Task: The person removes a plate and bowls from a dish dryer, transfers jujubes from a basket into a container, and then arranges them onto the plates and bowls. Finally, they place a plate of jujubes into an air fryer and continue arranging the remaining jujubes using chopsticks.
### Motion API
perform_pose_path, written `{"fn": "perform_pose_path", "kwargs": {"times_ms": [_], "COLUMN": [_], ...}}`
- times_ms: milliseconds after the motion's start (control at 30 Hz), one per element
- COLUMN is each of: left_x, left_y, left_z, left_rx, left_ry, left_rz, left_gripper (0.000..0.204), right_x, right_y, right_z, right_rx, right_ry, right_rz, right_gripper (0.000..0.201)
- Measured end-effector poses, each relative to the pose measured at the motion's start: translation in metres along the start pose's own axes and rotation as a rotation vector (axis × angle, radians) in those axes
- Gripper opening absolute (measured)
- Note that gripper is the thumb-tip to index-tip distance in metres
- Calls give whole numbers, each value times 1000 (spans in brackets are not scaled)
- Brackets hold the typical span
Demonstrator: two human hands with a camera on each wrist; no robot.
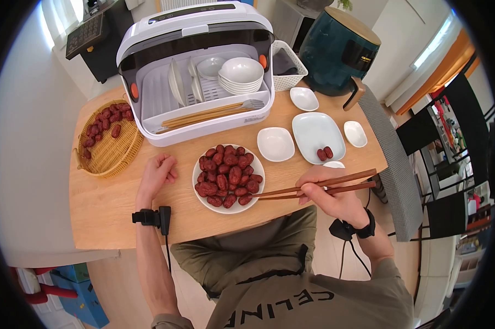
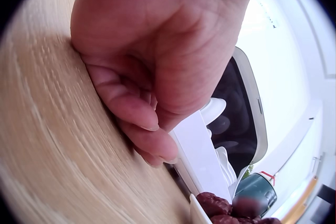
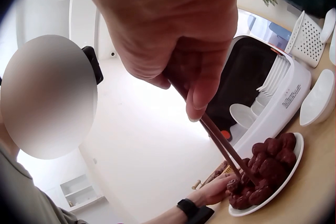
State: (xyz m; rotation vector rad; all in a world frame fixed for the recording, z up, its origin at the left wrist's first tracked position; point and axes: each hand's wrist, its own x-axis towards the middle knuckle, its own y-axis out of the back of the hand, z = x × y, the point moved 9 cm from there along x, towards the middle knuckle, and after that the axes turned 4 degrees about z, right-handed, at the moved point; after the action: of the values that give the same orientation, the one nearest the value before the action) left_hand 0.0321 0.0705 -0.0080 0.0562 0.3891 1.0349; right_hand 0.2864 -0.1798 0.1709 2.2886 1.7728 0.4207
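My right hand (image 1: 331,193) grips a pair of brown wooden chopsticks (image 1: 346,180). Their tips reach a red date (image 1: 246,199) at the right edge of a heaped white plate (image 1: 204,204). In the right wrist view the chopsticks (image 3: 223,142) slant down into the pile of red dates (image 3: 270,169). My left hand (image 1: 157,174) rests on the table left of that plate, its fingers loosely curled and holding nothing; the left wrist view shows the hand (image 2: 152,77) against the wood. Two more dates (image 1: 325,153) lie on a pale square plate (image 1: 313,129) to the right.
A wicker basket (image 1: 113,159) with several dates stands at the left. Behind is a white dish cabinet (image 1: 203,129) holding bowls, plates and wooden chopsticks. Small white dishes (image 1: 275,144) surround the square plate. A perforated white basket (image 1: 291,82) and a green air fryer (image 1: 330,52) stand at the back right.
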Motion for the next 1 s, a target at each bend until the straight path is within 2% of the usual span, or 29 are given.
{"fn": "perform_pose_path", "kwargs": {"times_ms": [67, 233, 367, 467, 533, 667, 733, 1000], "left_x": [0, 0, 0, 0, 0, 1, 2, 1], "left_y": [-1, 0, 0, 0, 0, 1, 1, -1], "left_z": [1, 1, 1, 1, 1, -1, -2, 1], "left_rx": [4, -1, 0, 12, 2, 11, 17, 18], "left_ry": [3, -11, -2, 0, 4, 9, 5, -7], "left_rz": [-4, 7, 3, 4, 7, 15, 14, 13], "left_gripper": [24, 22, 22, 22, 23, 23, 24, 25], "right_x": [-1, 5, 12, 14, 13, 8, 6, -6], "right_y": [-8, -23, -33, -36, -38, -36, -33, -22], "right_z": [4, 18, 16, 12, 11, 15, 6, -21], "right_rx": [96, 48, -36, -81, -111, -148, -179, -168], "right_ry": [-110, -167, -165, -187, -136, -184, -43, 51], "right_rz": [11, -21, -77, -118, -150, -139, -74, -93], "right_gripper": [15, 21, 25, 19, 28, 24, 19, 13]}}
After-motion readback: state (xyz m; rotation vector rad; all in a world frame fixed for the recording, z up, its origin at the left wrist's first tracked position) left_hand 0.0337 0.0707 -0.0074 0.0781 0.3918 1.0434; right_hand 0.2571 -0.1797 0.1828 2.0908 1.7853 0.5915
